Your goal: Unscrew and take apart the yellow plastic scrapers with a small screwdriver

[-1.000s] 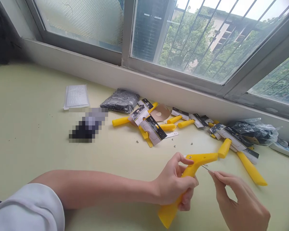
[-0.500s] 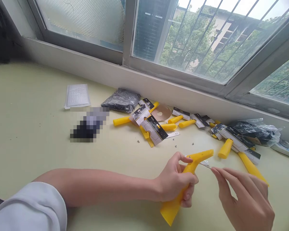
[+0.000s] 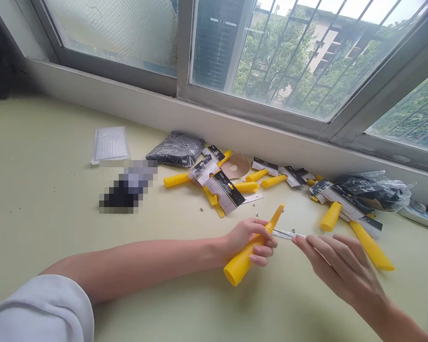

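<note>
My left hand (image 3: pixel 251 242) is closed around a hollow yellow plastic handle (image 3: pixel 239 267). The handle's wide round opening points down toward me, and its narrow, flattened end tilts up and away to the right. My right hand (image 3: pixel 337 266) pinches the near end of a thin silvery metal tool (image 3: pixel 288 234) between thumb and fingertips. Its far end reaches to the yellow handle beside my left fingers; whether it touches the handle is unclear. Just beyond the hands, several small screws (image 3: pixel 257 215) lie loose on the table.
Yellow handles with black-and-white cards (image 3: pixel 224 191) lie in a group ahead, more of them (image 3: pixel 345 202) at the right. A silver strip (image 3: pixel 253 198), a brown disc (image 3: pixel 236 166), a dark plastic-wrapped package (image 3: pixel 176 148) and a bubble-wrap pouch (image 3: pixel 110 143) lie near the window sill.
The yellow handle has turned so its wide opening faces me, and my left hand has moved up and left. My right hand has shifted left with the metal tool.
</note>
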A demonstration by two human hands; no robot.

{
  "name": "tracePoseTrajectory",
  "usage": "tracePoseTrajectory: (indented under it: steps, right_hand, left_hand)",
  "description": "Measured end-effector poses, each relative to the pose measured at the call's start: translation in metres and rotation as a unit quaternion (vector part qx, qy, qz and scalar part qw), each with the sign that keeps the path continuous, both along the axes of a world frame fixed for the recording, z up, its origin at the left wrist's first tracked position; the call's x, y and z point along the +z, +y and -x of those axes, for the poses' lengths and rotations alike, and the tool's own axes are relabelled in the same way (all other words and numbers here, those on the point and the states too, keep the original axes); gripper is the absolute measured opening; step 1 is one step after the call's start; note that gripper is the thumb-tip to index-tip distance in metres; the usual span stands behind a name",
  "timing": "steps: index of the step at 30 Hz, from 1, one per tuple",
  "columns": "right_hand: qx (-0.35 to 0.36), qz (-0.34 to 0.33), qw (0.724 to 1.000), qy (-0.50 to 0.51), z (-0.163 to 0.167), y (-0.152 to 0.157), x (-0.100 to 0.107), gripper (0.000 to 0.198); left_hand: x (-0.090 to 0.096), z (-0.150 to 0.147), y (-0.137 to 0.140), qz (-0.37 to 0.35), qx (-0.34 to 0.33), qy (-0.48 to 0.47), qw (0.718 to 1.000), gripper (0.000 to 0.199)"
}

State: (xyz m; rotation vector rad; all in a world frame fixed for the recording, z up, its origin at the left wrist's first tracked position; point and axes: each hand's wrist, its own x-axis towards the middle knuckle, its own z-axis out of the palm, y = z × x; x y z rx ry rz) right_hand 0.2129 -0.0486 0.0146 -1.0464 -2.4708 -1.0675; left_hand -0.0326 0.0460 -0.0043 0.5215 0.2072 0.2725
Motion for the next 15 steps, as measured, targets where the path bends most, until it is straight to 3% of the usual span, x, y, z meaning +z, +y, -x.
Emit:
tracePoseTrajectory:
  steps: [3,5,6,8,11,15]
  right_hand:
    - [-0.055,0.016,0.987,0.149,0.009,0.006,-0.014,0.017]
    - [-0.113,0.072,0.949,0.284,0.017,0.008,-0.024,0.007]
    - [-0.141,0.121,0.920,0.346,0.021,0.008,-0.027,0.015]
    - [-0.197,0.236,0.839,0.449,0.027,0.007,-0.028,0.032]
    - [-0.248,0.375,0.694,0.563,0.029,0.004,-0.015,0.049]
    - [-0.191,0.523,0.522,0.646,0.027,-0.003,0.002,0.054]
  left_hand:
    - [0.002,0.001,0.007,-0.009,0.007,0.010,1.000,0.042]
    - [0.003,0.002,0.009,-0.018,0.015,0.029,0.999,0.045]
    - [0.003,0.002,0.009,-0.025,0.018,0.040,0.999,0.046]
    - [0.004,0.002,0.008,-0.049,0.024,0.066,0.996,0.049]
    - [0.005,0.002,0.005,-0.110,0.026,0.098,0.989,0.052]
    - [0.009,0.002,-0.004,-0.208,0.035,0.127,0.969,0.048]
